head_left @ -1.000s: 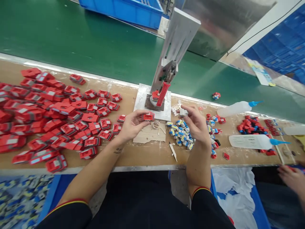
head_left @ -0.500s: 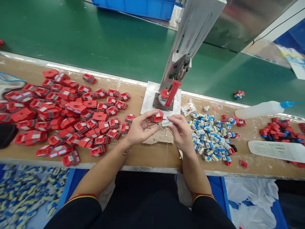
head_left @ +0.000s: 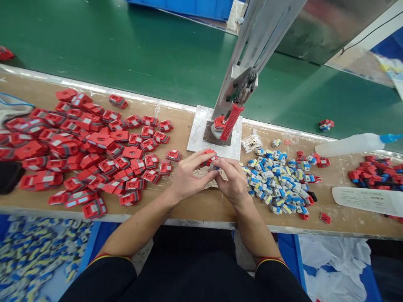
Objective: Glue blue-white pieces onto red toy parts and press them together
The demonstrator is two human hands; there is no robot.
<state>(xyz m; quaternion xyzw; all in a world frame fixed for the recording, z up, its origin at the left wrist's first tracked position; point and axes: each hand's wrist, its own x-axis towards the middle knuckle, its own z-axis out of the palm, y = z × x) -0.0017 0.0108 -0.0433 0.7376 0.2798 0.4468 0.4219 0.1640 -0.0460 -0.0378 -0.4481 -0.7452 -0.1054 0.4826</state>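
Observation:
My left hand (head_left: 189,178) pinches a small red plastic part (head_left: 210,157) just in front of the press base. My right hand (head_left: 232,181) meets it there, fingertips closed on a small pale insert that is mostly hidden between the two hands. Both hands hover over a wooden block on the bench. A large heap of red parts (head_left: 78,147) lies to the left. To the right lies a pile of blue, white and yellow inserts (head_left: 277,180).
A hand press with a red handle (head_left: 231,121) stands on a metal plate (head_left: 197,136) behind the hands. A green conveyor belt (head_left: 141,54) runs along the back. Squeeze bottles (head_left: 349,144) and more red parts (head_left: 374,174) lie at the right. A blue bin of inserts (head_left: 31,256) sits below left.
My right hand carried a pale insert from the pile on the right over to the red part in my left hand. The two hands have come together. The view has shifted left.

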